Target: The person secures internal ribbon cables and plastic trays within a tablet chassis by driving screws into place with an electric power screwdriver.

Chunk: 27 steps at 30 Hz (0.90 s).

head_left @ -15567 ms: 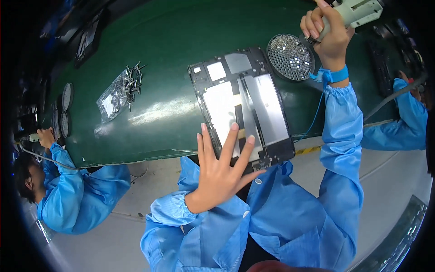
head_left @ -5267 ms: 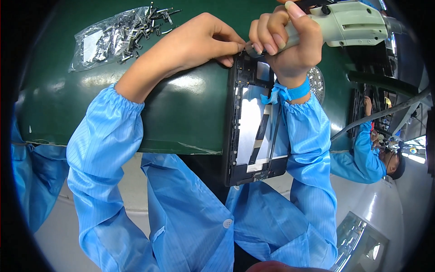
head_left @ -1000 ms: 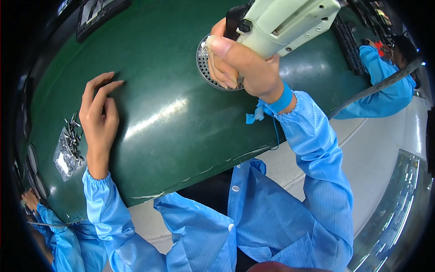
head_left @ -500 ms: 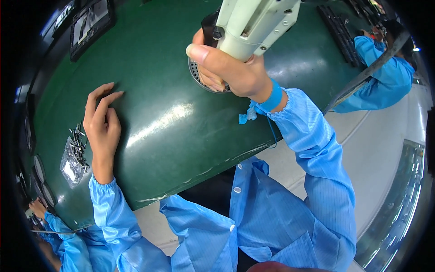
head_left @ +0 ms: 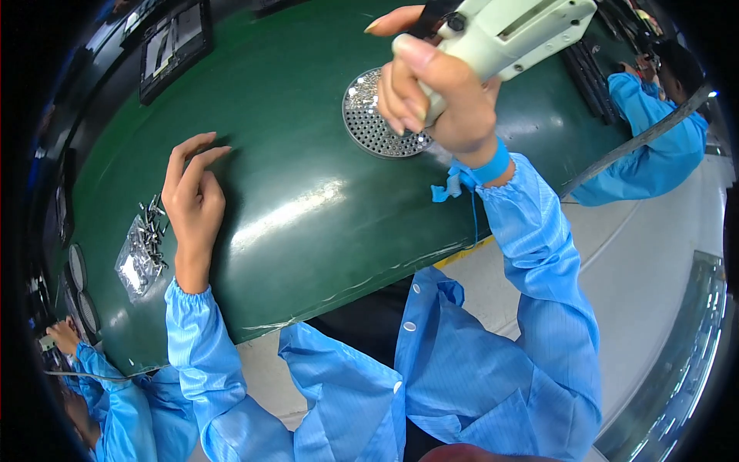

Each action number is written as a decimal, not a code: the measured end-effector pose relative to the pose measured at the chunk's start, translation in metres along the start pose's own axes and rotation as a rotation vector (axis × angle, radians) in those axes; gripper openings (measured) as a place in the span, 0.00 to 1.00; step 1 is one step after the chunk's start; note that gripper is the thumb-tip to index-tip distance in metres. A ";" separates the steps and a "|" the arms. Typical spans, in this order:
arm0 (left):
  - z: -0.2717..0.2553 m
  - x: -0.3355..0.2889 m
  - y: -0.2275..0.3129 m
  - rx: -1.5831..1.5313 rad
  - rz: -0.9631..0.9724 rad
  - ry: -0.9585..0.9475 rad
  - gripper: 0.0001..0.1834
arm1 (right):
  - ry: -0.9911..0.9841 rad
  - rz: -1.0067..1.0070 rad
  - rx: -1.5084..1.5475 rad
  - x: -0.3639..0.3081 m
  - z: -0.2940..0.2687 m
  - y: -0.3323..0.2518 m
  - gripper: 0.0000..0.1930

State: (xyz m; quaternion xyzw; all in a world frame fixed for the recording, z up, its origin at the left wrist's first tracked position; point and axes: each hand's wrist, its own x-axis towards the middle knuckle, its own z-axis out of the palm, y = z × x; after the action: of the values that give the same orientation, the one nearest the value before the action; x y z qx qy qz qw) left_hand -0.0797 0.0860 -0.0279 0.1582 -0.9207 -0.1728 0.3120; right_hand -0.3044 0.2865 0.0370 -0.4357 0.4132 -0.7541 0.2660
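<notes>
My right hand (head_left: 443, 100) is wrapped round a pale green, thick-bodied tool (head_left: 531, 31) with screws in its side; its exact kind I cannot make out. A blue band circles that wrist. Just beneath and left of the fist lies a round perforated metal disc (head_left: 385, 131), with small shiny bits on it and its right part hidden. My left hand (head_left: 192, 200) rests on the green table (head_left: 285, 254), fingers apart and slightly bent, holding nothing. Beside it is a clear plastic bag (head_left: 138, 258) with small dark metal parts (head_left: 156, 223) spilling from its mouth.
A dark framed panel (head_left: 175, 50) lies at the far left, and two oval mesh pieces (head_left: 83, 289) at the near left. Long black bars (head_left: 589, 81) lie at the far right. A grey cable (head_left: 654, 138) crosses on the right. People in blue sleeves (head_left: 643, 165) work at both sides.
My right hand has lifted and shifted right with the pale green tool, tilting it and uncovering more of the perforated disc. My left hand keeps its pose; the whole view has shifted slightly.
</notes>
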 end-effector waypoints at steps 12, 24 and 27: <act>0.067 0.168 -0.056 -0.140 -0.281 0.049 0.31 | 0.062 0.079 0.005 0.009 -0.009 -0.003 0.10; 0.127 0.290 -0.110 -0.270 -0.924 -0.380 0.52 | 0.021 0.166 -0.138 0.006 -0.010 0.001 0.12; 0.120 0.294 -0.106 -0.435 -0.886 -0.411 0.52 | 0.049 0.167 -0.144 0.007 -0.015 0.002 0.12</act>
State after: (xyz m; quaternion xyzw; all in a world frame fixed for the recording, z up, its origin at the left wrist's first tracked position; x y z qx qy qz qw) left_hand -0.3576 -0.0996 -0.0088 0.4264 -0.7508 -0.5022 0.0482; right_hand -0.3207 0.2866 0.0342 -0.3990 0.5075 -0.7082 0.2858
